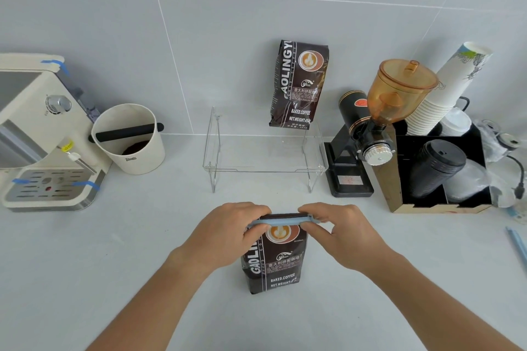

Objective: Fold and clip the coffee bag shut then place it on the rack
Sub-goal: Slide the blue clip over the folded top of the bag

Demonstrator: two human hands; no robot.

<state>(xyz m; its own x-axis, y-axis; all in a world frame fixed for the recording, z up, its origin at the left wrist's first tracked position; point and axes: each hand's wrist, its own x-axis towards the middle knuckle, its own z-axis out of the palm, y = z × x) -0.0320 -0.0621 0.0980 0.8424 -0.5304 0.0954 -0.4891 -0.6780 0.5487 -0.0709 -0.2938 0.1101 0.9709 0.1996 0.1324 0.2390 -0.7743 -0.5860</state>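
A dark brown coffee bag (278, 259) stands upright on the white counter in front of me. A light blue clip (281, 221) lies across its folded top. My left hand (228, 232) pinches the clip's left end and the bag's top corner. My right hand (339, 232) pinches the clip's right end. Behind the bag stands a clear acrylic rack (265, 169) with wire legs. A second, identical coffee bag (299, 84) stands on the rack's back right part, leaning on the tiled wall.
A cream espresso machine (37, 134) and a white knock box (129, 138) sit at the left. A black grinder with an amber hopper (379, 122), a black organiser (445, 177) with lids and stacked paper cups (445, 88) fill the right.
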